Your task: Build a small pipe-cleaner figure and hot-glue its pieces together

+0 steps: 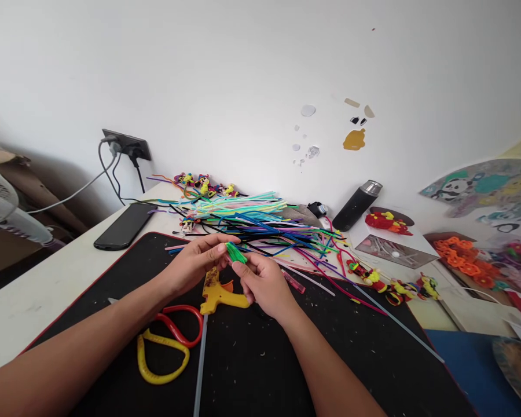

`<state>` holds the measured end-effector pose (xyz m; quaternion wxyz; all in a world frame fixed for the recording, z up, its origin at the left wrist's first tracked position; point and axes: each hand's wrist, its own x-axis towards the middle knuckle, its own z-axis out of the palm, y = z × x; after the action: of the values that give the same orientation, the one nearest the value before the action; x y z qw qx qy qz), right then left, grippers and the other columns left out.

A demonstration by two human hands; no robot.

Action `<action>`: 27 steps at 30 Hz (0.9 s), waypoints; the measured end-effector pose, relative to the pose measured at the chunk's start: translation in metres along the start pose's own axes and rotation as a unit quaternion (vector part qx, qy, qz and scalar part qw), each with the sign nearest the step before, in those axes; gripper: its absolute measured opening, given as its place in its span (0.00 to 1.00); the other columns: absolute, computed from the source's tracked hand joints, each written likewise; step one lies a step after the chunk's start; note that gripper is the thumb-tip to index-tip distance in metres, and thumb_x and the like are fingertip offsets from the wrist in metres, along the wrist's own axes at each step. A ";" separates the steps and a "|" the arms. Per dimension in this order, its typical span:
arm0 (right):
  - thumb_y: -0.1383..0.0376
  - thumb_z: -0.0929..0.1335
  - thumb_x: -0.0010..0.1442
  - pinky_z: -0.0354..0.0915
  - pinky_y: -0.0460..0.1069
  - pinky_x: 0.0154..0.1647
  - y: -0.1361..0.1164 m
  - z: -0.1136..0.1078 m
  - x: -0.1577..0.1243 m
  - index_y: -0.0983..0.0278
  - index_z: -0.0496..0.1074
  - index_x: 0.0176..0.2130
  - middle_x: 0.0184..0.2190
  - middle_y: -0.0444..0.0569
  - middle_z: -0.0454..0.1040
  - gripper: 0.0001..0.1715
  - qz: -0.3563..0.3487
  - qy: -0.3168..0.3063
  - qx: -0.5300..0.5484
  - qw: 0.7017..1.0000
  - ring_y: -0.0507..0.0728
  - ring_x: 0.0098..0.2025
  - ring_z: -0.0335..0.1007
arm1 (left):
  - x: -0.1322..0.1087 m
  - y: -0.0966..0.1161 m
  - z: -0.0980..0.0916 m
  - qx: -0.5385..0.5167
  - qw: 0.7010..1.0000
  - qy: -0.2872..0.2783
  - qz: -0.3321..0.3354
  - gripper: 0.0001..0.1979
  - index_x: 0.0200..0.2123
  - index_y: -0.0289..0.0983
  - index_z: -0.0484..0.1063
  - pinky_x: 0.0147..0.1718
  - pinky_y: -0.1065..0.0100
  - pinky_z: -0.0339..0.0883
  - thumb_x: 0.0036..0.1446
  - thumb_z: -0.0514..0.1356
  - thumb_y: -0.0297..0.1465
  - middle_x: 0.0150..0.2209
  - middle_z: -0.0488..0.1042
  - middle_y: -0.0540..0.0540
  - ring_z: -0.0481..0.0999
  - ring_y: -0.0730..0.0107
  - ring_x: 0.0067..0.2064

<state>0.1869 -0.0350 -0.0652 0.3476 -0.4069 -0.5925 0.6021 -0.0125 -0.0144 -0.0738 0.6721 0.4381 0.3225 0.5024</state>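
Observation:
Both hands meet over a black mat (260,370). My left hand (197,260) and my right hand (263,284) pinch a short green pipe cleaner piece (235,253) between their fingertips. Just below them lies a yellow glue gun (219,292) with a clear glue stick (200,365) trailing toward me. Red and yellow scissors (167,344) rest under my left forearm. A big heap of coloured pipe cleaners (252,223) sits right behind the hands.
A black phone (125,226) lies at the left, near a wall socket with cables (125,145). A dark flask (356,205) lies on its side at the right. Small pipe cleaner figures (391,286), orange flowers (464,260) and a fan (0,202) surround the desk.

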 end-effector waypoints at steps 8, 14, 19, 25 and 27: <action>0.47 0.71 0.66 0.56 0.45 0.19 0.005 0.002 0.000 0.63 0.75 0.45 0.17 0.35 0.64 0.22 0.005 -0.002 -0.010 1.000 0.49 0.15 0.58 | 0.002 0.001 0.003 0.050 0.999 0.014 -0.001 0.17 0.32 0.34 0.83 0.29 0.71 0.63 0.51 0.76 0.42 0.27 0.77 0.46 0.70 0.71 0.28; 0.44 0.72 0.64 0.55 0.45 0.18 0.001 0.002 0.000 0.63 0.74 0.42 0.17 0.35 0.64 0.25 0.012 -0.022 0.001 1.000 0.49 0.15 0.58 | 0.001 -0.003 0.001 0.019 0.999 0.030 -0.018 0.16 0.30 0.34 0.82 0.28 0.73 0.63 0.51 0.77 0.41 0.25 0.76 0.47 0.70 0.73 0.27; 0.45 0.70 0.67 0.55 0.44 0.19 0.003 -0.002 0.001 0.63 0.75 0.44 0.17 0.35 0.64 0.24 0.008 -0.031 0.012 0.999 0.48 0.16 0.58 | 0.001 -0.001 0.001 -0.042 0.998 0.002 -0.040 0.20 0.39 0.33 0.85 0.28 0.74 0.66 0.49 0.78 0.42 0.28 0.78 0.45 0.72 0.73 0.28; 0.41 0.69 0.66 0.54 0.44 0.18 0.002 -0.003 -0.001 0.64 0.76 0.44 0.16 0.35 0.63 0.29 0.015 -0.045 0.046 0.998 0.48 0.15 0.57 | 0.000 0.003 -0.002 -0.091 0.992 -0.063 -0.059 0.20 0.47 0.35 0.85 0.31 0.72 0.68 0.52 0.77 0.37 0.31 0.80 0.43 0.76 0.70 0.31; 0.40 0.69 0.65 0.53 0.44 0.17 -0.001 -0.002 -0.002 0.64 0.77 0.43 0.17 0.35 0.63 0.30 0.021 -0.049 0.051 0.997 0.48 0.15 0.57 | -0.001 0.002 -0.002 -0.088 0.992 -0.066 -0.063 0.19 0.46 0.35 0.86 0.33 0.72 0.69 0.52 0.78 0.35 0.32 0.81 0.44 0.76 0.71 0.31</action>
<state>0.1893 -0.0356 -0.0639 0.3255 -0.3711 -0.5685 0.6582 -0.0151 -0.0148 -0.0722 0.7581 0.3881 0.2590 0.4556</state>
